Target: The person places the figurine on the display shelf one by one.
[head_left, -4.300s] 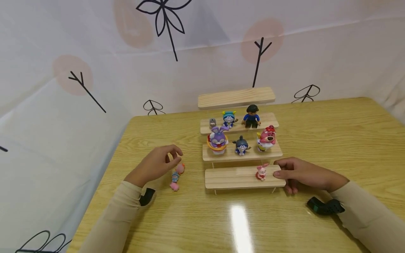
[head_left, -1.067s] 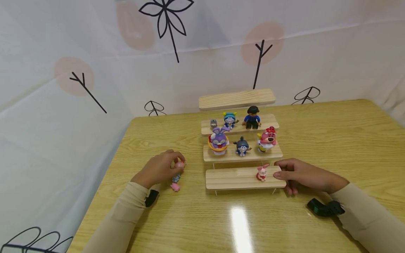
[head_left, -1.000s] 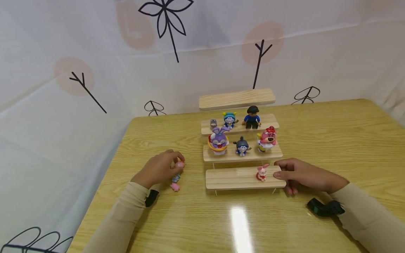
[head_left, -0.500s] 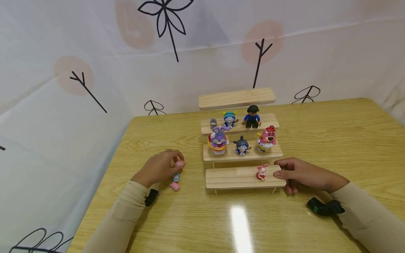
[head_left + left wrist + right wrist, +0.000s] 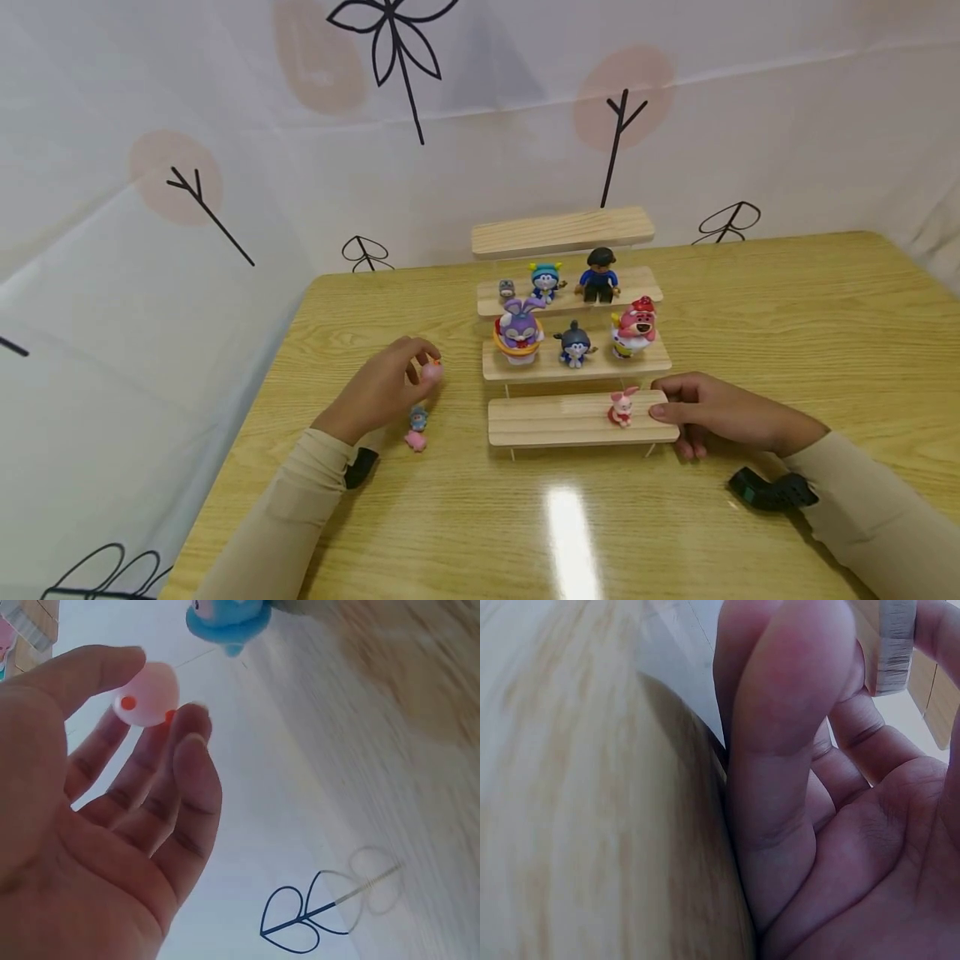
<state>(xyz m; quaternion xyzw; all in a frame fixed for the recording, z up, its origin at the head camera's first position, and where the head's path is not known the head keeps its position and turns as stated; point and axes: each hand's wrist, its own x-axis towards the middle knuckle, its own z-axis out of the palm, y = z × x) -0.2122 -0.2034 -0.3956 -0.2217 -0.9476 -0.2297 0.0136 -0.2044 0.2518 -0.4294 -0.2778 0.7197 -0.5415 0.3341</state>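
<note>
My left hand (image 5: 375, 390) pinches a small round pink figurine (image 5: 431, 372) between thumb and fingers, raised over the table's left part. Orange spots show on its smooth surface in the left wrist view. Just below that hand lie a small blue figurine (image 5: 418, 418) and another pink figurine (image 5: 416, 441). My right hand (image 5: 723, 417) grips the right end of the lowest board of a tiered wooden display shelf (image 5: 540, 423), thumb on top and the other fingers beneath. Near that thumb sits a pink piglet figurine (image 5: 620, 408) on the same board.
The second board bears a purple rabbit figurine (image 5: 519, 333), a dark-haired figurine (image 5: 575, 347) and a pink bear figurine (image 5: 634, 328). On the third stand a grey figurine (image 5: 507, 289), a blue-hatted one (image 5: 546, 283) and a toy man (image 5: 599, 275). A patterned cloth (image 5: 510, 158) hangs behind.
My left hand came down to the row of figurines, took hold of the round pink one and lifted it slightly away from the others. My right hand has stayed on the shelf.
</note>
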